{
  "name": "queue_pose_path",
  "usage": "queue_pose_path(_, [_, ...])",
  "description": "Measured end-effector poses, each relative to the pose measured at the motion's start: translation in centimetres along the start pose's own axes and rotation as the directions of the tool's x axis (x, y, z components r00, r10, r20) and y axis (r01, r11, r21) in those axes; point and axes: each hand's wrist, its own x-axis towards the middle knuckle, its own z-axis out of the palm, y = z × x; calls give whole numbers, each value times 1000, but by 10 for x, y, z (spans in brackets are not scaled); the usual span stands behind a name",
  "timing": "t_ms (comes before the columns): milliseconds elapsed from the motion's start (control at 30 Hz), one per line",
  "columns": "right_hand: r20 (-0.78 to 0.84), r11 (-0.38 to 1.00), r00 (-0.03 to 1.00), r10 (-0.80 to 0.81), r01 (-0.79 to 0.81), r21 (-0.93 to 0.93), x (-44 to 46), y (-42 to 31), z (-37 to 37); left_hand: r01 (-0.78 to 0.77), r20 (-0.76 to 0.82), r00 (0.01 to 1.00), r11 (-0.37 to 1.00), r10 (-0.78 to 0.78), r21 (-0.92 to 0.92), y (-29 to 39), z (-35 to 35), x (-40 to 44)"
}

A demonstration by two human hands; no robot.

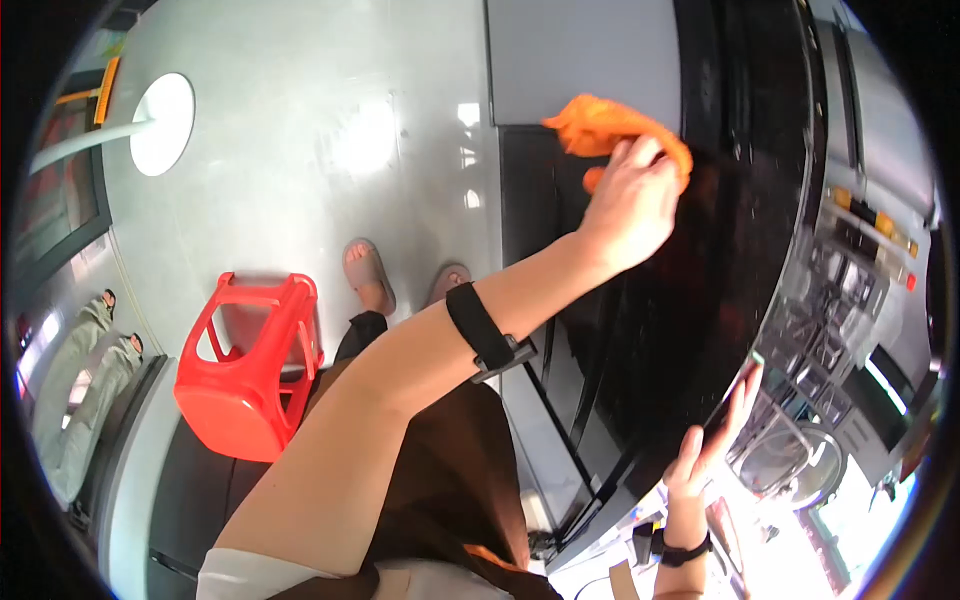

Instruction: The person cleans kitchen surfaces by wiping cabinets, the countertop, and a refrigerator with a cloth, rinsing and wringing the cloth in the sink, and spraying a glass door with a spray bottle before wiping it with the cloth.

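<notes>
My left hand (632,205) is closed around a bunched orange cloth (610,122), pressing it against a glossy black surface (690,300). One end of the cloth hangs out past the fingers, over the surface's near side. A black strap with a small device (485,330) is around my left forearm. My right hand (708,440) is lower on the right, at the far edge of the black surface, with fingers stretched out and thumb apart. A black band (682,550) circles that wrist.
A red plastic stool (240,400) stands on the pale, shiny floor (300,150) to the left. Farther up is a white round base with a pole (163,125). Beyond the black surface are metal racks (830,300) and a round glass-like item (790,460).
</notes>
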Motion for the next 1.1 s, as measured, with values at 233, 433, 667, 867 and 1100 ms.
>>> queue_pose_path(233, [-103,999,994,-33,34,8,-1,-1,3,-205,111,974,975,196,82,76,16,-59])
queue_pose_path(433, [-277,978,938,-209,193,-84,-10,13,7,-262,410,892,957,192,123,122,26,-245])
queue_pose_path(667, [-331,969,912,-243,212,-127,-26,19,10,27,666,741,988,85,-155,199,23,-473])
queue_pose_path(867, [-289,981,938,-191,180,-66,-14,22,13,199,614,787,969,-70,-144,209,20,-512])
queue_pose_path(1100, [-39,977,986,-163,167,133,-9,25,3,536,556,715,843,-424,-45,137,24,-541])
